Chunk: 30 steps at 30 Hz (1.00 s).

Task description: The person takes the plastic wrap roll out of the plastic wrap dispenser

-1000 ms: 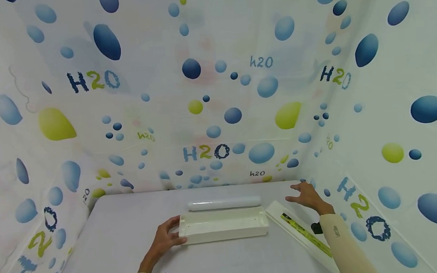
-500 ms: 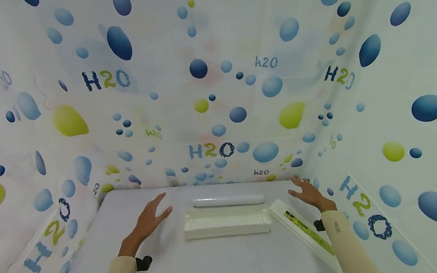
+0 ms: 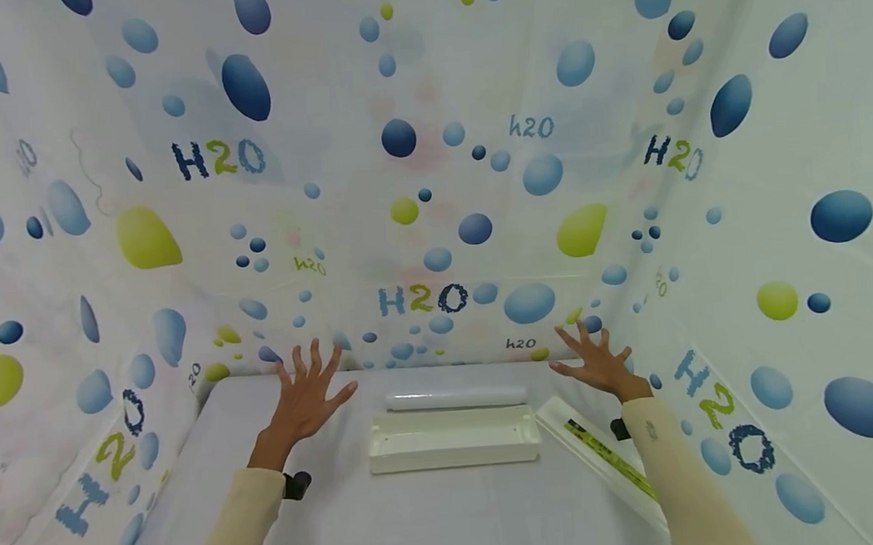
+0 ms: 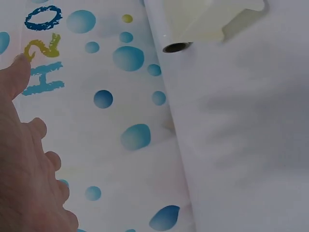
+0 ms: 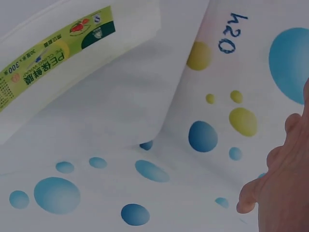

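Note:
Fingers spread wide, my left hand [image 3: 305, 401] is held over the table's left side, apart from the box and holding nothing. My right hand [image 3: 600, 364], likewise with fingers spread, hovers near the far right corner. Between them a long cream box base [image 3: 455, 452] lies with its hollow side up. Behind it is a roll of clear plastic wrap [image 3: 455, 398], whose dark hollow core end shows in the left wrist view. To the right, the long white box lid [image 5: 137, 41] with a green cling wrap label [image 5: 58, 55] slants toward me, partly hidden by my right sleeve.
A white table [image 3: 452, 522] fills the lower part of the head view. White curtains [image 3: 345, 253] printed with drops and H2O lettering stand behind it and along both sides. Dark straps [image 3: 297, 484] sit at my wrists.
My left hand has let go of the box base's left end, moved left and up, and spread its fingers. My right hand's fingers have spread wider. The box base, roll and lid stay put.

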Motion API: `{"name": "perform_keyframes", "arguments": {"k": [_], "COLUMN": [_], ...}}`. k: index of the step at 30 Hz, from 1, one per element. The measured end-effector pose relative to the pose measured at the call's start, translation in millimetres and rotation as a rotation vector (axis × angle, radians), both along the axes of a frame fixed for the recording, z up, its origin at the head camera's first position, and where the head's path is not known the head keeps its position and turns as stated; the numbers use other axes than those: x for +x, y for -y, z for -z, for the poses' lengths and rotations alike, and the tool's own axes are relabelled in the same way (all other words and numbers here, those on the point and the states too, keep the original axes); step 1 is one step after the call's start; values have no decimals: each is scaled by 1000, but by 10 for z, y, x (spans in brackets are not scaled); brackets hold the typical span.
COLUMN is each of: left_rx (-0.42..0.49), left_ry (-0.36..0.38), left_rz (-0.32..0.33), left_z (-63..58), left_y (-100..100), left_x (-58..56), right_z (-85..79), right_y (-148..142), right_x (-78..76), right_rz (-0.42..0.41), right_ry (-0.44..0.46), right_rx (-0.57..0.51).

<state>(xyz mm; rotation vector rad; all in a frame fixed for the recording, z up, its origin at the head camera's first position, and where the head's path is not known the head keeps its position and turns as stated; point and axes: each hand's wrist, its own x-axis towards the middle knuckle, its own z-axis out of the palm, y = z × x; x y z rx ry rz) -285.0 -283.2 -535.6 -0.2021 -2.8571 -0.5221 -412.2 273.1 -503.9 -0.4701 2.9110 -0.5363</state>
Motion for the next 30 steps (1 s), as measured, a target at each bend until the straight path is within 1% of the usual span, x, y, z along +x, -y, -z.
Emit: {"name": "perform_keyframes", "arguments": {"k": [4, 9, 11, 13, 18, 23, 30], "left_rx": [13, 36, 47, 54, 35, 21, 8], "left_ry": [10, 6, -9, -16, 20, 33, 56], "left_rz": [-1, 1, 4, 7, 1, -3, -5], "left_z": [-30, -16, -15, -24, -68, -98, -68], "left_y": [0, 12, 11, 6, -8, -41, -66], "left_x": [-35, -61, -73, -85, -106, -99, -110], "right_z": [-54, -74, -90, -119, -204, -277, -279], "right_y": [92, 135, 151, 166, 191, 183, 165], "right_x": [-35, -50, -57, -65, -93, -100, -115], "right_rz": [-26, -31, -25, -25, -14, -13, -19], "right_ry": [-39, -81, -84, -79, -69, -99, -125], "right_rx": [-30, 5, 31, 33, 43, 65, 65]}}
